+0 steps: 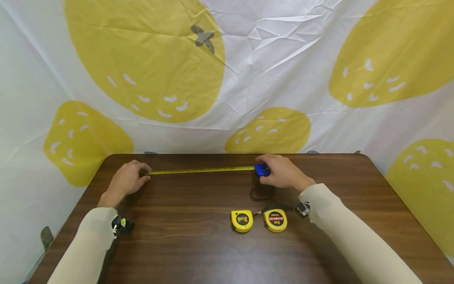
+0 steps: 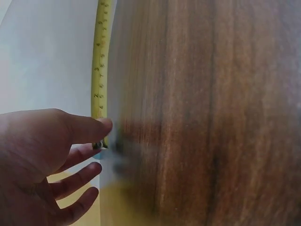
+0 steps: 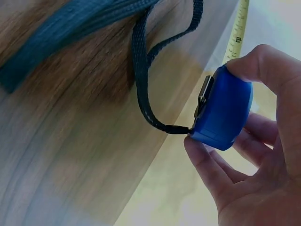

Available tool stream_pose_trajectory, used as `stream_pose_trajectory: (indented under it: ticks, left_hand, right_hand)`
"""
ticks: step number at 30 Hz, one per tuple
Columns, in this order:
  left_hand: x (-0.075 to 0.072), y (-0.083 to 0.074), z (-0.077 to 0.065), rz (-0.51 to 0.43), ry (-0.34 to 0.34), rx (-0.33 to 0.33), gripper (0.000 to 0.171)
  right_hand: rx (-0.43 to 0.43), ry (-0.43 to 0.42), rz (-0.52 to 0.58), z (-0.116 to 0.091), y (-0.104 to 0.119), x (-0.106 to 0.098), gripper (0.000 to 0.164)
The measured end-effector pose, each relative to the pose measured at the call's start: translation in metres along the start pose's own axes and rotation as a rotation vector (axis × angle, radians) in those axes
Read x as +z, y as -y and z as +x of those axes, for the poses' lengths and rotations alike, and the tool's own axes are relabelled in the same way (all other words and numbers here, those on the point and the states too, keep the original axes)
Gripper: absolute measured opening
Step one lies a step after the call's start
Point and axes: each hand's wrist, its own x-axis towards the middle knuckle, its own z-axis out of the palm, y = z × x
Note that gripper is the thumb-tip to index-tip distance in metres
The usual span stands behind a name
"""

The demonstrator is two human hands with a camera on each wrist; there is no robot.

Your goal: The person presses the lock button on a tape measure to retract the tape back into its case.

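Note:
A blue tape measure (image 1: 261, 170) is in my right hand (image 1: 283, 171), gripped between thumb and fingers near the back of the table. Its yellow blade (image 1: 202, 170) runs out to the left, nearly level and straight. At the far end, my left hand (image 1: 128, 179) pinches the blade's tip; in the left wrist view the thumb (image 2: 91, 129) lies over the blade near its metal hook. The right wrist view shows the blue case (image 3: 225, 110) with a metal clip and a dark wrist strap (image 3: 141, 80) hanging from it.
Two yellow tape measures lie on the brown wooden table (image 1: 184, 244) nearer the front: one marked 3 (image 1: 242, 221), the other marked 2m (image 1: 275, 220), with dark straps beside them. A white curtain with yellow fruit prints (image 1: 269, 79) hangs behind the table and at its sides.

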Motion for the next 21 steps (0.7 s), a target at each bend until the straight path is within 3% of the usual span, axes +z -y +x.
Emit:
stream_pose_trajectory:
  ticks: [7,16,21]
  left_hand:
    - [0.003,-0.004,0.002,-0.037,-0.043,0.056,0.005]
    - [-0.001,-0.018,0.005,-0.096,-0.177,0.205,0.005]
    - [-0.009,-0.032,0.007,-0.115,-0.229,0.245,0.005]
  right_hand:
    - [-0.002,-0.028,0.039,-0.014,-0.01,-0.011,0.062]
    - [0.034,-0.089,0.128,-0.031,-0.023,-0.036,0.058]
    - [0.057,-0.112,0.189,-0.042,-0.028,-0.051,0.059]
